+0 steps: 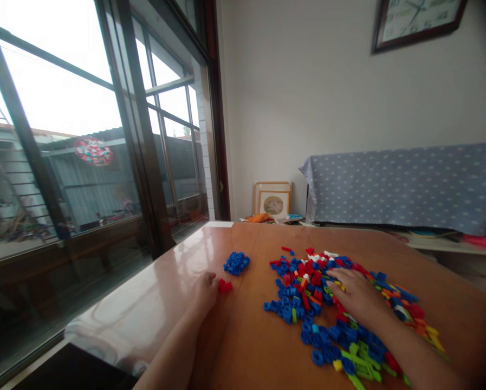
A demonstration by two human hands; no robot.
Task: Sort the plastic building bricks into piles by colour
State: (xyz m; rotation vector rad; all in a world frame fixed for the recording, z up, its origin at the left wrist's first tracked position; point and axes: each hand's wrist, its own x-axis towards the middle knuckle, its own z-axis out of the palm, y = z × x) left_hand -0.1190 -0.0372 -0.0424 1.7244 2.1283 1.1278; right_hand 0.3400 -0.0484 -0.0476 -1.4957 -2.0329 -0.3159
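The step in hand looks like sorting small plastic building pieces by colour. The left hand [204, 290] lies on the glossy brown wooden table [251, 346], fingers loosely curled beside a small red plastic piece [225, 286]; I cannot tell whether it grips the piece or merely touches it. Just beyond sits a small heap of blue plastic pieces [236, 262]. The right hand [354, 295] rests flat and released, palm down, on the big mixed pile of red, blue, green and orange plastic pieces [328, 303] to the right.

By my judgement, the next move calls for a pinch on one piece in the mixed pile without scattering its neighbours. Bare tabletop lies between the heaps. The table's left edge is near the left forearm, beside the dark-framed window [104, 135].
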